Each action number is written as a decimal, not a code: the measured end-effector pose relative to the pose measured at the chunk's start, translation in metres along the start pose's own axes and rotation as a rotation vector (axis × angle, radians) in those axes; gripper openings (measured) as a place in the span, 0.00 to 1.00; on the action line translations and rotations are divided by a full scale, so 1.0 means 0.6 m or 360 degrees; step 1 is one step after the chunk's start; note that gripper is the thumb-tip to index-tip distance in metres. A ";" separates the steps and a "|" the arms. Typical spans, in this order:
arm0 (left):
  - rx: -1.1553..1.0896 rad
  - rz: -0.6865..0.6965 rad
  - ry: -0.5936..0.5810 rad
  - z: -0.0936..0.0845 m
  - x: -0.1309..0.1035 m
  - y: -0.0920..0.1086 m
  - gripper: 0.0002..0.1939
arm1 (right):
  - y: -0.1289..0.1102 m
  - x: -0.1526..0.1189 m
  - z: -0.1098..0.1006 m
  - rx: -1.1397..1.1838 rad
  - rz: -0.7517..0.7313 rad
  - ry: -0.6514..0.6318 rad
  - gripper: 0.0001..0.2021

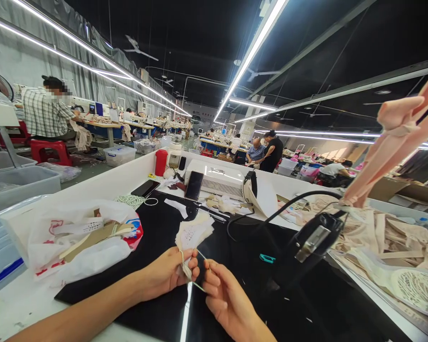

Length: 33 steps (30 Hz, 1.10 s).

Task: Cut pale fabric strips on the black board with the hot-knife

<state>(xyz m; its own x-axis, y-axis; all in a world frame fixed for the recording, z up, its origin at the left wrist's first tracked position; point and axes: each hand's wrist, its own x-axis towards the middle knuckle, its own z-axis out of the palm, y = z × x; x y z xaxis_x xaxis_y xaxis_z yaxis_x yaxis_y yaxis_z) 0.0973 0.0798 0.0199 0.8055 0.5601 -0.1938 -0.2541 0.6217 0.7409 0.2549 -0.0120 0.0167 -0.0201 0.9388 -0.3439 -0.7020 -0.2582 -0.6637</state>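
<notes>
A fanned bundle of white and cream cut pieces (195,231), dotted with small dark marks, stands up from my left hand (164,271), which is closed around its narrow lower end. I cannot tell whether the pieces are paper or cloth. Wrapped round that end is a thin pale rubber band (199,286). My right hand (226,297) pinches the band between thumb and fingers and holds it stretched, just right of the bundle. Both hands are above the black table mat (157,308).
A white plastic bag (82,261) with cut pieces lies left; pale rubber bands (130,202) lie behind it. Phones, a red cup (160,162) and a vented white box (214,178) stand behind. A black lamp-like device (316,237), a teal clip (267,258) and beige garments (395,232) are right.
</notes>
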 end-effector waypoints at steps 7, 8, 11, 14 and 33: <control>0.0429 0.0154 0.0006 -0.010 0.002 0.000 0.28 | -0.012 -0.023 0.012 -0.0183 0.0222 -0.0185 0.20; 0.0603 0.0199 -0.0011 -0.013 0.003 0.000 0.29 | -0.015 -0.025 0.012 -0.0198 0.0213 -0.0195 0.20; 0.0987 0.0286 -0.0081 -0.016 0.002 -0.002 0.32 | -0.018 -0.025 0.011 -0.0222 0.0113 -0.0196 0.22; 0.1052 0.0239 -0.0175 -0.012 -0.002 -0.004 0.31 | -0.015 -0.023 0.008 -0.0305 -0.0030 -0.0183 0.23; 0.0980 -0.0294 -0.0400 0.040 -0.041 0.009 0.23 | 0.004 -0.007 -0.004 -0.0699 -0.0330 0.0209 0.31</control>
<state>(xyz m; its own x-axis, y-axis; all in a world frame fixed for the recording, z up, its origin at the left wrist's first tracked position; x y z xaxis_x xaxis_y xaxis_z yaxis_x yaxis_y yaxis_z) 0.0891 0.0566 0.0440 0.9248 0.2847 -0.2523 0.1900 0.2288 0.9548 0.2549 -0.0172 0.0148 0.1979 0.9511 -0.2371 -0.3150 -0.1674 -0.9342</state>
